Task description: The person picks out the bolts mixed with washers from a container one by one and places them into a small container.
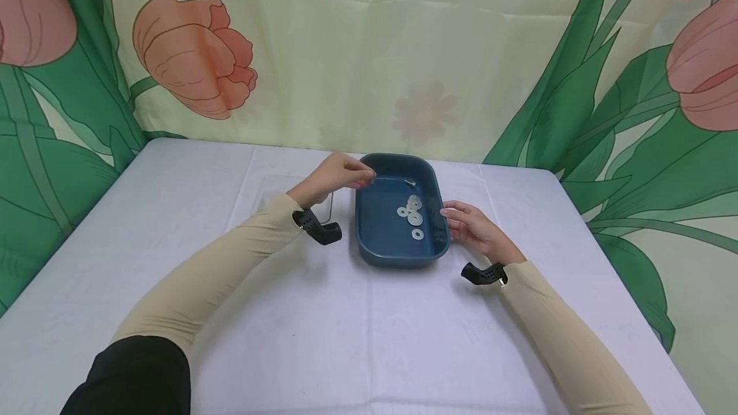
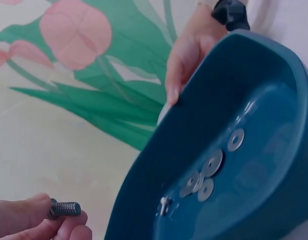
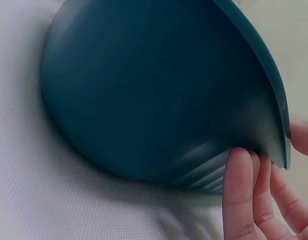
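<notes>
My left hand (image 1: 346, 175) is over the left rim of a blue plastic tub (image 1: 383, 239). Between thumb and fingertips it pinches a short threaded metal bolt (image 2: 67, 208), plain in the left wrist view. On the tub's right side, my right hand (image 1: 469, 229) grips the wall, thumb at the rim and fingers (image 3: 238, 190) against the outside. Several flat metal washers (image 1: 415, 218) lie on the tub floor, some overlapping. Farther back in the tub is a small shiny metal piece (image 1: 410, 182), its kind too small to tell.
A clear, flat, see-through box or lid (image 1: 271, 187) lies left of the tub, partly hidden by my left hand and wrist. The tub stands on a white-covered table (image 1: 323, 338). A flower-printed curtain (image 1: 369, 69) hangs right behind the table's back edge.
</notes>
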`<state>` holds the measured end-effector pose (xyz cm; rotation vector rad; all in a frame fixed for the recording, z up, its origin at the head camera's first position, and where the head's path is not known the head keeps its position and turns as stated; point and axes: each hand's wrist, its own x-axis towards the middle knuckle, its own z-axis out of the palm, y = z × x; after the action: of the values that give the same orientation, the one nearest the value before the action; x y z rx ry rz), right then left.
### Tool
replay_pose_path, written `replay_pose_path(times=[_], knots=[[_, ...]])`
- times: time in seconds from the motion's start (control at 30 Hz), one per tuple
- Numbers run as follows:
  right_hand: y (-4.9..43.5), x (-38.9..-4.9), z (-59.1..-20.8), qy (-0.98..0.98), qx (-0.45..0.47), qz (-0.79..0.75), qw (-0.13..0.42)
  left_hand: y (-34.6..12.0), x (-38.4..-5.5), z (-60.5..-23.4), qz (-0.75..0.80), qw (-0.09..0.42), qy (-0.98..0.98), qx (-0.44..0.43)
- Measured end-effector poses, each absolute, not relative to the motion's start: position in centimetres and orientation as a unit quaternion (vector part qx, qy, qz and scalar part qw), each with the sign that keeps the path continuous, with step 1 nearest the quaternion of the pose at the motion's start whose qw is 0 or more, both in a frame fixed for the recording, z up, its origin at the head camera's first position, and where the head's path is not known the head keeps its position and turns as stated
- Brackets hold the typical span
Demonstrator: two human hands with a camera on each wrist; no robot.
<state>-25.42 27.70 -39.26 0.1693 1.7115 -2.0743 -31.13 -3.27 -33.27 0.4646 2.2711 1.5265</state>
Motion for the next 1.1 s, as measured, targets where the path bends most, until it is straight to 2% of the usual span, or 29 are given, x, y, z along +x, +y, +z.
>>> replay_pose_path(times=[0.67, 1.1], knots=[[27.6, -25.3, -39.1, 0.622, 0.064, -0.748, 0.224, -8.2, -30.7, -32.5, 0.559, 0.151, 0.803, 0.137], [27.6, -25.5, -39.2, 0.622, 0.064, -0.748, 0.223, -10.8, -30.7, -33.3, 0.612, 0.110, 0.775, 0.110]])
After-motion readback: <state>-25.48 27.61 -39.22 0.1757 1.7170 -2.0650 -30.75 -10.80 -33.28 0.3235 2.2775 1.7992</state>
